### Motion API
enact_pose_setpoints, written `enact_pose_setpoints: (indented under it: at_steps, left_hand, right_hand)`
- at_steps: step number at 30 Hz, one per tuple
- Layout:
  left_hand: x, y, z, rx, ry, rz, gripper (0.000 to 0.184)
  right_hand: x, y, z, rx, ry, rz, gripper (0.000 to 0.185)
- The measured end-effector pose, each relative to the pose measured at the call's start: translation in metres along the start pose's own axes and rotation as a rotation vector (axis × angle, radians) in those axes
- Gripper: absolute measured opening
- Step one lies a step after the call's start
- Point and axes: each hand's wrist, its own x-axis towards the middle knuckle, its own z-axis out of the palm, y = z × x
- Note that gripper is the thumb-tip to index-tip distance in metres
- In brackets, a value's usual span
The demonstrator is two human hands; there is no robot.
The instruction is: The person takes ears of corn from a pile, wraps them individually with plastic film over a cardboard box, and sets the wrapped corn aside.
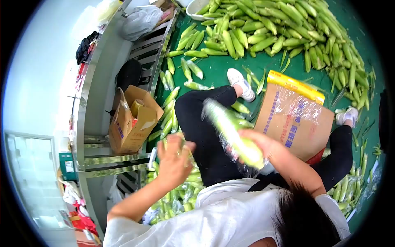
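Note:
My right hand [260,145] grips an ear of corn [235,138] in its green husk, wrapped in clear plastic film. The corn slants above my lap, its pale end near my fingers and its far end blurred by motion. Off to the left, my left hand [176,159] is raised with bent fingers apart, and I make out nothing held in it. Wrapped corn [168,117] lies beyond and below that hand. In front of me a cardboard box [294,119] has film over its top and a yellow film roll box [295,86] along its far edge.
A large heap of unwrapped corn [284,24] covers the far green floor [230,61], beside a white basin [196,9]. At left, a metal rack [152,53] carries an open carton [133,123] and a plastic bag [142,21]. More wrapped corn [343,189] lies at right.

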Motion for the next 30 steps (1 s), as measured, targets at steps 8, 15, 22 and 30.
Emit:
enact_pose_setpoints:
  at_steps: [8,15,22,30]
  left_hand:
    - [0.182,0.023,0.035,-0.404,-0.467,0.386,0.041]
    - [0.310,-0.065,0.064,-1.549,-1.562,-0.425,0.046]
    - [0.304,-0.201,0.160,-1.266,-0.784,-0.985,0.084]
    - [0.180,-0.302,0.242,0.013,-1.401,-0.499,0.050]
  right_hand:
    - [-0.084,-0.068,0.085,-1.644,0.532,-0.157,0.075]
    - [-0.037,-0.226,-0.008,-2.477,0.350,-1.380,0.070]
    - [0.025,-0.386,-0.359,-1.208,1.840,-0.484,0.058]
    - [0.081,-0.464,-0.506,-0.227,1.226,-0.708,0.081]
